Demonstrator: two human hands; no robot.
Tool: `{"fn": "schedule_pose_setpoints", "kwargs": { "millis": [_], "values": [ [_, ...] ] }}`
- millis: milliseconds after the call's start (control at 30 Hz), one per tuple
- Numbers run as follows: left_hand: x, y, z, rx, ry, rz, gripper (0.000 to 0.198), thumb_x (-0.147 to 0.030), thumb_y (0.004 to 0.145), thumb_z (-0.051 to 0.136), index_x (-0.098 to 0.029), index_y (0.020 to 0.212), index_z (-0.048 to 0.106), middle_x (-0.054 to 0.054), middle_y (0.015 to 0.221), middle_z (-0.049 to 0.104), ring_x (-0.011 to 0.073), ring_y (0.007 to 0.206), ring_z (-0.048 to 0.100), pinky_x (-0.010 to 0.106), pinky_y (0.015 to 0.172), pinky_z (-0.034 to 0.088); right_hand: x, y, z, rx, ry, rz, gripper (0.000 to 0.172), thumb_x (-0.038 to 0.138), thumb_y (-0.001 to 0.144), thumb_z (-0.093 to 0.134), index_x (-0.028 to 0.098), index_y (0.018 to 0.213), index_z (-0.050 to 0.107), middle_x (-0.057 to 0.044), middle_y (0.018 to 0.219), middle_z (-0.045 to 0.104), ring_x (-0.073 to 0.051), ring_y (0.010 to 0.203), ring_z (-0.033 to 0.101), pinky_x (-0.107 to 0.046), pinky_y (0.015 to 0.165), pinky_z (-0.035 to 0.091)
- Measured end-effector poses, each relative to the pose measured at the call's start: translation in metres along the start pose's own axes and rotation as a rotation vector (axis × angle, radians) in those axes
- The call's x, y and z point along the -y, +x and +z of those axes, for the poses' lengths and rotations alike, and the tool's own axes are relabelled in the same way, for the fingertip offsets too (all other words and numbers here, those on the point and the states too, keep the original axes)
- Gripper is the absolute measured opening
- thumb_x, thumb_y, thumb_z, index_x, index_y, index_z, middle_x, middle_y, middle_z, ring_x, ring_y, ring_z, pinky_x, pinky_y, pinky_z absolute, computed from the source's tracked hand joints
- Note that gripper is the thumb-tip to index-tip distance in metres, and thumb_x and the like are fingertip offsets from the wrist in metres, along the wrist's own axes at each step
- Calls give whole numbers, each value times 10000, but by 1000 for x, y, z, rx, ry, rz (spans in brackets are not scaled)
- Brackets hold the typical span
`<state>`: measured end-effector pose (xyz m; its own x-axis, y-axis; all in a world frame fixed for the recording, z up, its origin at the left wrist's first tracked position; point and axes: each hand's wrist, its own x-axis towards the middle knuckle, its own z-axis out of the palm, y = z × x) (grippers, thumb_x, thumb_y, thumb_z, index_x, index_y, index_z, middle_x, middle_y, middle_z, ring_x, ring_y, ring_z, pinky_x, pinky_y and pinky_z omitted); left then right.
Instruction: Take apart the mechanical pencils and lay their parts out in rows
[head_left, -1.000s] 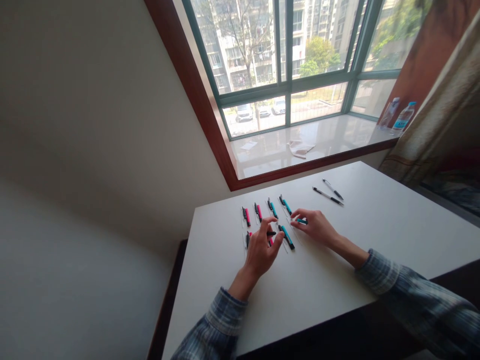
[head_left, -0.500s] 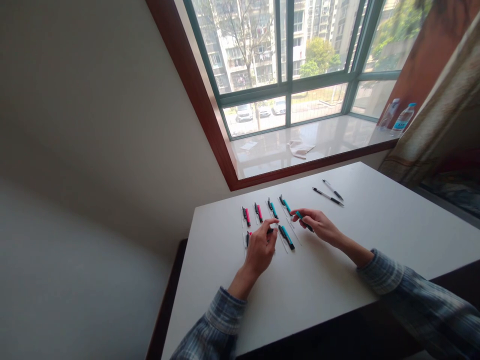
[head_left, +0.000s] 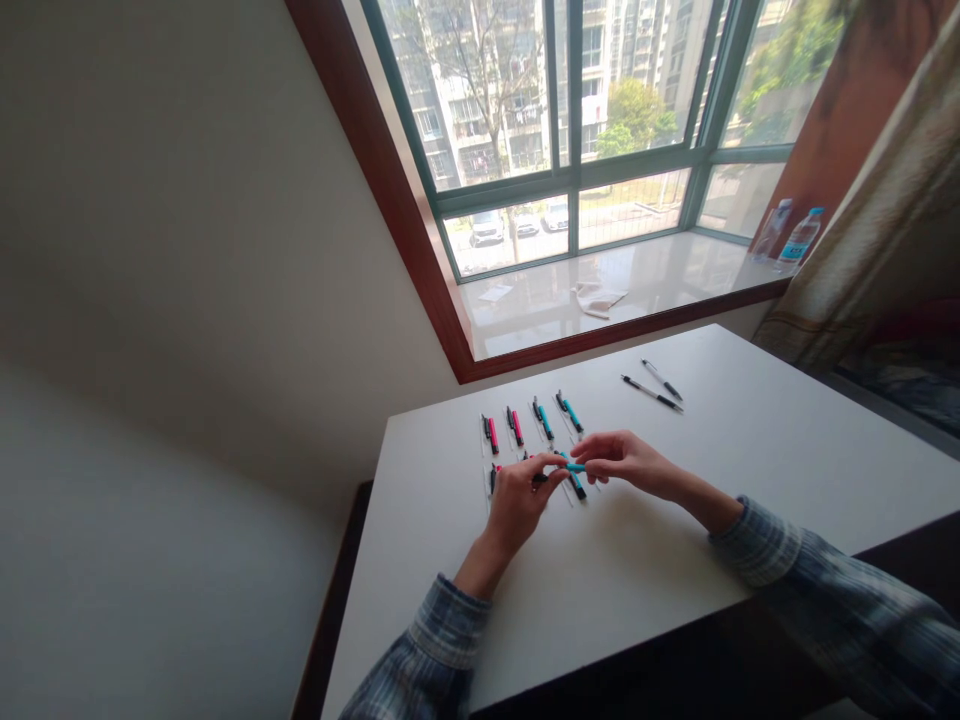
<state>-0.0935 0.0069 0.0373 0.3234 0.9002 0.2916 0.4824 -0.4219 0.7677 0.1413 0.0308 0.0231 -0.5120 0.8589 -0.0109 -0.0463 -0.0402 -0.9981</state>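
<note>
My left hand [head_left: 517,497] pinches a teal pen barrel [head_left: 575,467] between thumb and forefinger. A small black pen part [head_left: 539,479] shows inside its curled fingers. From the other side, my right hand [head_left: 624,463] has its thumb and fingers closed around the barrel's right end, which they partly hide. Below the hands lies a disassembled teal pen [head_left: 578,487], partly covered. Farther back are teal barrels [head_left: 572,411] and pink barrels [head_left: 493,436], each beside a black part and a thin refill. A front-row pink pen part [head_left: 496,470] is partly behind my left hand.
The white table [head_left: 637,560] stands against the wall and window ledge. Two assembled pens [head_left: 652,393] lie at its back right. On the sill are a crumpled cloth or paper [head_left: 598,299] and two plastic bottles [head_left: 799,240]. A curtain [head_left: 832,240] hangs at the right.
My right hand has moved left and slightly down, bringing the teal barrel to my left hand. My left thumb and forefinger have closed on the barrel's left end.
</note>
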Motion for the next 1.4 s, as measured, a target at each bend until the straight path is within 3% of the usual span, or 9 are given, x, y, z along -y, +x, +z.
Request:
{"fn": "schedule_pose_setpoints", "kwargs": {
  "millis": [133,333,533,833,1400],
  "values": [
    [2,-1,1,-9,54,22,276,-450,943,665,-215,1018,789,6,688,698,114,559,565,205,576,439,-1,0,-2,-26,18,0,414,420,805,801,166,1127,742,-93,973,781,-167,762,681,-302,695,529],
    [1,-3,1,-57,172,-21,235,-437,928,687,-236,986,794,-11,632,666,122,549,591,209,577,420,1,1,-2,-196,181,-17,385,365,717,892,177,1014,736,-67,983,764,-176,843,705,-333,827,549],
    [3,-2,1,-76,191,-70,243,-458,920,697,-251,974,812,-11,608,663,125,537,589,217,557,395,-2,2,-2,-189,157,-65,348,367,735,890,179,985,740,-75,1009,768,-192,894,717,-351,861,557],
    [3,-2,3,-36,165,-94,222,-426,919,706,-244,972,820,-16,599,661,117,534,583,208,560,397,-6,5,-3,-182,160,-120,344,343,743,893,185,1001,729,-81,1038,774,-200,870,731,-323,771,564],
    [-1,-2,2,-42,178,-93,234,-424,922,688,-236,985,812,-31,585,611,104,529,551,204,565,377,-2,2,-4,-210,115,-148,360,381,749,889,190,1017,742,-89,1049,779,-217,911,738,-354,822,587]
  ]
}}
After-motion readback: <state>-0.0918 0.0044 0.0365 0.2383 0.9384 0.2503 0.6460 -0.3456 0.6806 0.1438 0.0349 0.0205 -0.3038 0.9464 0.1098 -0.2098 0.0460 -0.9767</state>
